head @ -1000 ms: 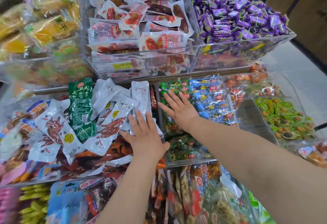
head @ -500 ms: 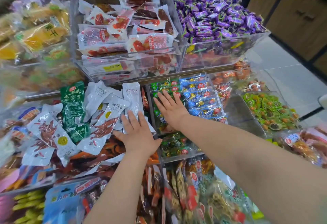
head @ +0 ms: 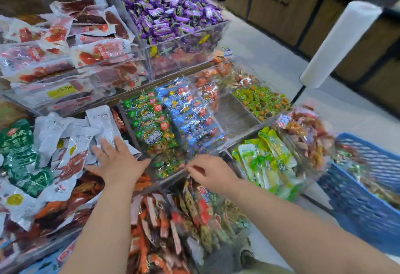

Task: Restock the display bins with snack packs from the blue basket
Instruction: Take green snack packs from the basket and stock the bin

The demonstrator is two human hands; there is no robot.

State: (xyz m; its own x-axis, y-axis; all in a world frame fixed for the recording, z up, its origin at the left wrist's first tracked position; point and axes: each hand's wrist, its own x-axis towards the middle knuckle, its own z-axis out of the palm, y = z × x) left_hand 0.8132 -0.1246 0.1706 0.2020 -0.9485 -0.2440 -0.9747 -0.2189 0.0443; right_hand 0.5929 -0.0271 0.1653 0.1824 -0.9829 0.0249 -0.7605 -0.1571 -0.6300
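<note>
Nearby, the left hand lay flat, fingers spread, on the white snack packs. The right hand curled its fingers at the front rim of the clear bin; whether it pinched anything could not be told. Farther right, the blue basket held blurred packs.

Purple candy wrappers, blue lattice basket, green snack packs, blue snack packs, white roll
</note>
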